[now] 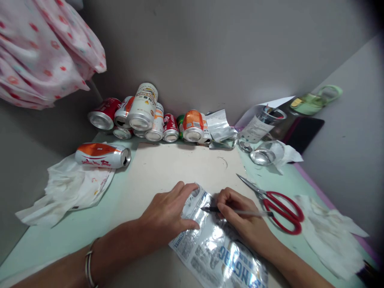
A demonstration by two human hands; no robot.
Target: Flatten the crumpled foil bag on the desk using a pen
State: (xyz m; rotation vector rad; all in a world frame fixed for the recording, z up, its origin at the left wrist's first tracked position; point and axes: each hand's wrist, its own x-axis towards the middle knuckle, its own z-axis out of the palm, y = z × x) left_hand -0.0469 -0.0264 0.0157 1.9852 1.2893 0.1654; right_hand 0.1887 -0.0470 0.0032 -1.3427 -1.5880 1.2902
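Flattened can sheet [216,248] lies nearest you | left hand [168,216] spread flat, pinning it | right hand [240,218] clamped on pen [234,211], tip on metal | step: marking | next: steady sheet, even line

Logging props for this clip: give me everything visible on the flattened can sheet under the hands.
The flattened can sheet is thin, shiny silver metal, cut open and laid flat on the beige mat, printed side partly up with blue-white lettering and small text blocks. It is crinkled and reflective, running from table centre toward the near edge. The left hand presses its upper-left corner flat; the right hand rests on it, holding a pen whose tip touches the sheet's top part. Red-handled scissors lie just beside it, apart.
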